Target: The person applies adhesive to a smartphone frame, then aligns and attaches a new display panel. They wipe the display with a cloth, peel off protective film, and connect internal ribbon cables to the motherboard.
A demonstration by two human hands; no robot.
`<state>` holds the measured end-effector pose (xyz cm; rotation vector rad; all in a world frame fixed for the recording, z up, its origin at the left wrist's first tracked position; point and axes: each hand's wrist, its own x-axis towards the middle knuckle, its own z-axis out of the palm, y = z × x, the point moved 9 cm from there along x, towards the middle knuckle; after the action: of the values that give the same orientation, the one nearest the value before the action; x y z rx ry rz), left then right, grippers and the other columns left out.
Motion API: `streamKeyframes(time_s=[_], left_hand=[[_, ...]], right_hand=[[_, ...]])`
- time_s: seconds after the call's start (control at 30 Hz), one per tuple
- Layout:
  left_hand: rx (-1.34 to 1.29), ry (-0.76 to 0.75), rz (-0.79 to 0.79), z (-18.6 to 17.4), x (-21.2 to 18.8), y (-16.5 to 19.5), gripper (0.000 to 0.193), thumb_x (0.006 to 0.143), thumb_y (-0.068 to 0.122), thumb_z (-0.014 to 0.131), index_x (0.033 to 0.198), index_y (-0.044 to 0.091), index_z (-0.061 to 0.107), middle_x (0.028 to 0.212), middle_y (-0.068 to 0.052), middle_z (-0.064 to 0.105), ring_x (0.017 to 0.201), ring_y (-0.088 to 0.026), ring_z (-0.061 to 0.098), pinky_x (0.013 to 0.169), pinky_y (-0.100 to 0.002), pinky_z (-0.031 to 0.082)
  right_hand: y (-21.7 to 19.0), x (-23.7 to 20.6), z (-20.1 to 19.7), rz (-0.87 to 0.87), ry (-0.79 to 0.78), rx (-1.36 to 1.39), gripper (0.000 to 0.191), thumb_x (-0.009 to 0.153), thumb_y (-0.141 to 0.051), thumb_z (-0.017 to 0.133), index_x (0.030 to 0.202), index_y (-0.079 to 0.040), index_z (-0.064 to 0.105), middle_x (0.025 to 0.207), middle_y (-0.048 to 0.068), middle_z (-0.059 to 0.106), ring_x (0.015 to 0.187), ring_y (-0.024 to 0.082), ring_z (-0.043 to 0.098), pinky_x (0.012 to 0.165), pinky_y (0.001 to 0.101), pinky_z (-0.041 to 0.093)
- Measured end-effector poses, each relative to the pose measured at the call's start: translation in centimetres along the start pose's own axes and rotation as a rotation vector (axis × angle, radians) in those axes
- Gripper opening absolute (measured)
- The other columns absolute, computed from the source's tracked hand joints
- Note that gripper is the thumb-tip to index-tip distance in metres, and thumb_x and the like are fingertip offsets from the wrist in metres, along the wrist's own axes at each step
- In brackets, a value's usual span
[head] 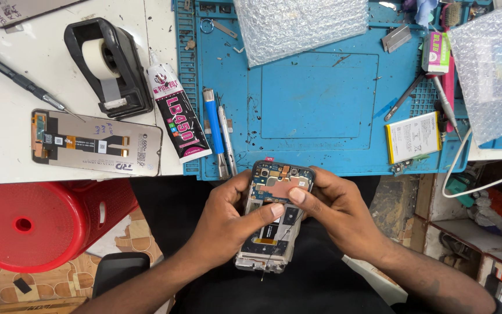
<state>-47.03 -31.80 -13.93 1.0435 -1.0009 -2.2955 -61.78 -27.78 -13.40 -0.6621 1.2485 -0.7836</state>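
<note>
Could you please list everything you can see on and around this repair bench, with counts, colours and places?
Opened phone: one, dark frame with bare boards, held over the lap.
Work mat: one, blue, on the bench.
Bubble wrap: two clear pieces, top middle and top right.
Battery: one, white with yellow edge, right of the mat.
Glue tube: one, black and white, at the mat's left edge.
Tape dispenser: one, black, on the white table.
Screen panel: one, grey, face down, left.
Screwdriver: one, black, far left.
Stool: one, red, lower left.
Left hand: grips the phone's left side.
Right hand: grips the right side, thumb on the board.
</note>
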Motion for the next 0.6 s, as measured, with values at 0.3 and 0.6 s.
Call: streamKeyframes(time_s=[0.3, 0.6], left_hand=[[0.004, -0.015, -0.131, -0.7, 0.2, -0.2, 0.044, 0.08, 0.015, 0.08, 0.119, -0.002, 0.07, 0.099, -0.01, 0.077, 0.087, -0.014, 0.075, 0.079, -0.03, 0.063], [0.026, -0.039, -0.005, -0.3, 0.1, 1.5, 0.048, 0.085, 0.026, 0.079, 0.123, 0.0, 0.063, 0.105, -0.007, 0.075, 0.094, -0.011, 0.073, 0.084, -0.028, 0.062]], right_hand=[[-0.2, 0.0, 0.9, 0.045, -0.086, 0.0, 0.033, 0.102, -0.02, 0.058, 0.127, 0.002, 0.062, 0.109, 0.011, 0.075, 0.097, 0.013, 0.072, 0.081, 0.0317, 0.062], [-0.7, 0.4, 1.5, 0.028, -0.139, -0.025, 0.038, 0.102, -0.026, 0.057, 0.129, 0.001, 0.061, 0.107, 0.01, 0.074, 0.093, 0.013, 0.072, 0.075, 0.0323, 0.063]])
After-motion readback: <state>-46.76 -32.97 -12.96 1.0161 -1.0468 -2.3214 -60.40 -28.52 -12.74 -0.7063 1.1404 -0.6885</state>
